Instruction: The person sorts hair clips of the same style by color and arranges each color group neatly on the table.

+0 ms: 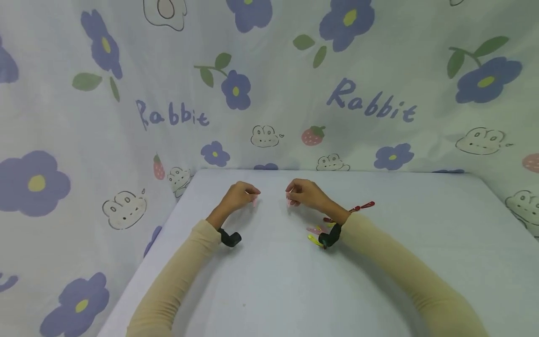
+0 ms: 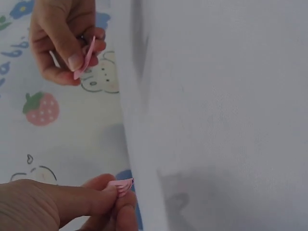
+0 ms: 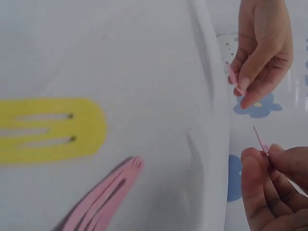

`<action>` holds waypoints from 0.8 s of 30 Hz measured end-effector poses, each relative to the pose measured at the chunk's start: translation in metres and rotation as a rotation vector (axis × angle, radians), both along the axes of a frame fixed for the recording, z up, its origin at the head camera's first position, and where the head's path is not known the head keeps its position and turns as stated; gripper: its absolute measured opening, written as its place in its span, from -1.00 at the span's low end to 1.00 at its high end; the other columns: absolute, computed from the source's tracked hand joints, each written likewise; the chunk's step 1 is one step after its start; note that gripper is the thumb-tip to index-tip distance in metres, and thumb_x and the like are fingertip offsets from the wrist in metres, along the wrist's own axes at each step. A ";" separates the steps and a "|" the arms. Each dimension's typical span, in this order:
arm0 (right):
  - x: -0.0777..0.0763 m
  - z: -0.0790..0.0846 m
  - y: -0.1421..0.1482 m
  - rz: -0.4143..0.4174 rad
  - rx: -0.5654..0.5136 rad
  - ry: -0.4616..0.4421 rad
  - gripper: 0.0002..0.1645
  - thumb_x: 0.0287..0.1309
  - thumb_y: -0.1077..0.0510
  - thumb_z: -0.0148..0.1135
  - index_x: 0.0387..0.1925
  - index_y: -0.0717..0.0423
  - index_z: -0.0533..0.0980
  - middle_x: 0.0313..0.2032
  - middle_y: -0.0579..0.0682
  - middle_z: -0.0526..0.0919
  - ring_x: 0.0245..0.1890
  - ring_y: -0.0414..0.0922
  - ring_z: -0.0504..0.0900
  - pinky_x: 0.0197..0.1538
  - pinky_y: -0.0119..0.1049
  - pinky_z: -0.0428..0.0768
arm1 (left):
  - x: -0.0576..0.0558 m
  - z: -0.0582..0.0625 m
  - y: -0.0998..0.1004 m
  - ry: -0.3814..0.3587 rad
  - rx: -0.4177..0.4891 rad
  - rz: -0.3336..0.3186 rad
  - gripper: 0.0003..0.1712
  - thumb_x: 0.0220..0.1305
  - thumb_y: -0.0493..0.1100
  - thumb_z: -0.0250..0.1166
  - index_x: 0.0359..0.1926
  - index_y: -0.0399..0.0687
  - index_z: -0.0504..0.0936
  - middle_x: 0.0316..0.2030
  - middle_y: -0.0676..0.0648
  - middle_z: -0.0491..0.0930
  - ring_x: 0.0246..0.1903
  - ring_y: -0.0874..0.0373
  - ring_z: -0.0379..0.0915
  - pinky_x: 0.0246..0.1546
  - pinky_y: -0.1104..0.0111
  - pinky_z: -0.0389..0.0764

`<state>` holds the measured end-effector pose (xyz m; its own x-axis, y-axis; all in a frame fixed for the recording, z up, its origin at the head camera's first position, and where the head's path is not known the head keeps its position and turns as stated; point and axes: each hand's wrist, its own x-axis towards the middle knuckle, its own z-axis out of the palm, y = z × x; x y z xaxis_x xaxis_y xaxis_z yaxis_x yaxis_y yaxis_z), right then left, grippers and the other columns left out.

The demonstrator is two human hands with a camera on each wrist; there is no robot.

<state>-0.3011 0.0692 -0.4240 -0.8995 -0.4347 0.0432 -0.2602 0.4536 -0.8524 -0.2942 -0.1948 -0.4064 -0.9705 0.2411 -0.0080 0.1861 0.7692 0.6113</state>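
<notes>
Above the far part of the table, my left hand [image 1: 237, 195] pinches a pink snap hair clip [image 2: 123, 186] between thumb and fingers. Facing it across a short gap, my right hand [image 1: 309, 193] pinches another pink snap hair clip [image 3: 260, 139]. Both clips are apart from each other, and the fingers cover part of each. Under the right wrist, a yellow hair clip [image 3: 91, 127] and a pink hair clip [image 3: 108, 192] lie on the table, large in the right wrist view.
Red hair clips [image 1: 367, 204] lie beyond the right forearm, and that arm partly hides the group of clips. The white table [image 1: 269, 281] ends at the back against a hanging cloth [image 1: 278, 84] printed with flowers and rabbits.
</notes>
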 end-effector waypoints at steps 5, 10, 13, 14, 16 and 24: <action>-0.004 -0.002 -0.014 0.006 -0.037 0.000 -0.88 0.30 0.23 0.28 -0.16 0.17 0.57 -0.35 0.06 0.70 -0.40 -0.15 0.70 -0.27 -0.33 0.69 | -0.002 -0.002 -0.002 0.035 -0.005 0.001 -0.76 0.31 -0.30 0.28 -0.04 -0.16 0.75 -0.09 -0.18 0.73 0.03 -0.07 0.57 0.00 0.12 0.55; -0.004 -0.001 -0.023 0.010 -0.110 -0.018 -0.89 0.28 0.28 0.29 -0.18 0.24 0.57 -0.34 0.10 0.68 -0.42 -0.15 0.72 -0.29 -0.31 0.71 | -0.006 -0.008 -0.002 0.029 0.017 0.023 -0.75 0.26 -0.28 0.33 -0.04 -0.18 0.73 -0.18 -0.16 0.72 -0.11 -0.02 0.57 -0.14 0.22 0.55; -0.005 -0.003 -0.031 0.004 -0.142 -0.062 -0.91 0.27 0.30 0.29 -0.21 0.25 0.57 -0.34 0.12 0.67 -0.43 -0.14 0.73 -0.28 -0.28 0.72 | -0.007 -0.011 -0.003 0.014 0.017 0.043 -0.80 0.26 -0.25 0.35 -0.09 -0.14 0.75 -0.18 -0.13 0.72 -0.11 0.00 0.56 -0.12 0.24 0.54; -0.005 -0.004 -0.033 0.002 -0.145 -0.073 -0.91 0.27 0.30 0.29 -0.21 0.24 0.57 -0.34 0.11 0.66 -0.43 -0.15 0.73 -0.28 -0.29 0.72 | -0.007 -0.012 -0.003 0.012 0.015 0.049 -0.82 0.27 -0.24 0.35 -0.11 -0.12 0.75 -0.18 -0.12 0.72 -0.10 0.00 0.56 -0.10 0.22 0.54; -0.007 -0.006 -0.039 -0.005 -0.144 -0.088 -0.91 0.27 0.29 0.29 -0.22 0.24 0.57 -0.33 0.10 0.65 -0.44 -0.15 0.73 -0.28 -0.29 0.72 | -0.008 -0.013 -0.004 0.015 0.012 0.059 -0.85 0.27 -0.24 0.36 -0.15 -0.10 0.76 -0.17 -0.11 0.72 -0.09 0.00 0.56 -0.06 0.19 0.53; -0.009 -0.012 -0.060 -0.020 -0.079 -0.090 -0.92 0.26 0.27 0.31 -0.23 0.21 0.58 -0.31 0.08 0.66 -0.44 -0.16 0.72 -0.29 -0.30 0.71 | -0.008 -0.017 -0.006 0.036 -0.004 0.061 -0.84 0.25 -0.27 0.32 -0.16 -0.14 0.75 -0.21 -0.14 0.70 -0.18 0.02 0.53 -0.15 0.23 0.52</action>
